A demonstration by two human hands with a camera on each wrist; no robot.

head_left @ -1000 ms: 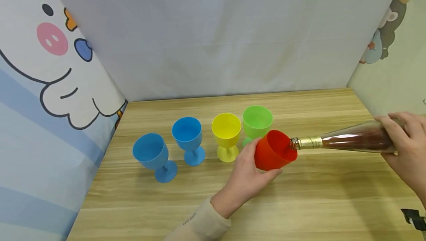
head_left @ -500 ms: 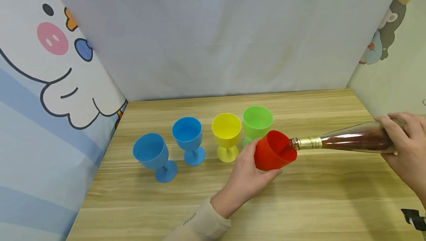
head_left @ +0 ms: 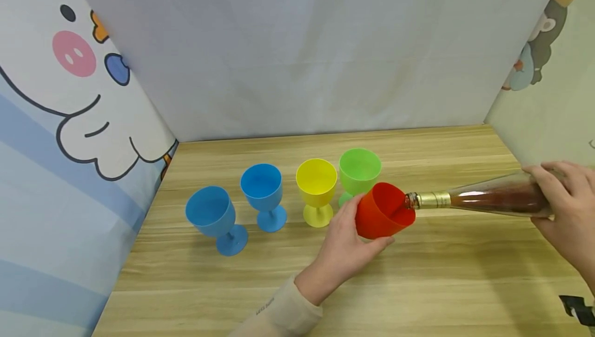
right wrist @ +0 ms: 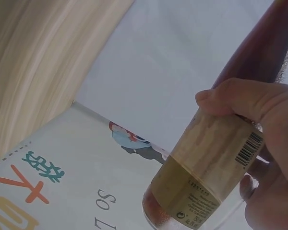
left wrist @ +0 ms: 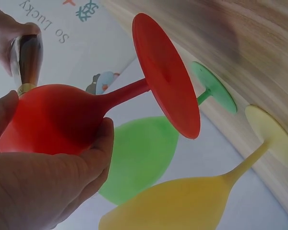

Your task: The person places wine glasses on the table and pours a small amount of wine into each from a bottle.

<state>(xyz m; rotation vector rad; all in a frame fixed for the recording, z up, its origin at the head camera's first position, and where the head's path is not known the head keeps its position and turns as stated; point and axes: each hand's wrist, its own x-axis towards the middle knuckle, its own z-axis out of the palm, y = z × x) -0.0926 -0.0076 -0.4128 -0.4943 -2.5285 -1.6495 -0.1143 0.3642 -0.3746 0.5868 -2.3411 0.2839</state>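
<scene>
My left hand (head_left: 346,246) grips the bowl of a red plastic goblet (head_left: 378,218), tilted to the right with its mouth toward the bottle. In the left wrist view the goblet's stem and round foot (left wrist: 165,76) are raised off the table. My right hand (head_left: 569,208) is wrapped round a glass wine bottle (head_left: 502,193), held nearly level. Its gold-collared neck (head_left: 432,200) points left, the mouth just inside the goblet's rim. Dark red liquid shows in the bottle, with a thin dark stream at its mouth. A beige label (right wrist: 201,163) is visible in the right wrist view.
Two blue goblets (head_left: 211,212) stand at the left on the wooden table (head_left: 195,295). A yellow goblet (head_left: 317,182) and a green goblet (head_left: 359,169) stand just behind the left hand. A pale cloth wall (head_left: 302,58) rises at the back, printed panels at both sides.
A dark stream from the bottle's mouth into the red goblet shows now and half a second ago, less plainly before. Both hands keep almost the same place.
</scene>
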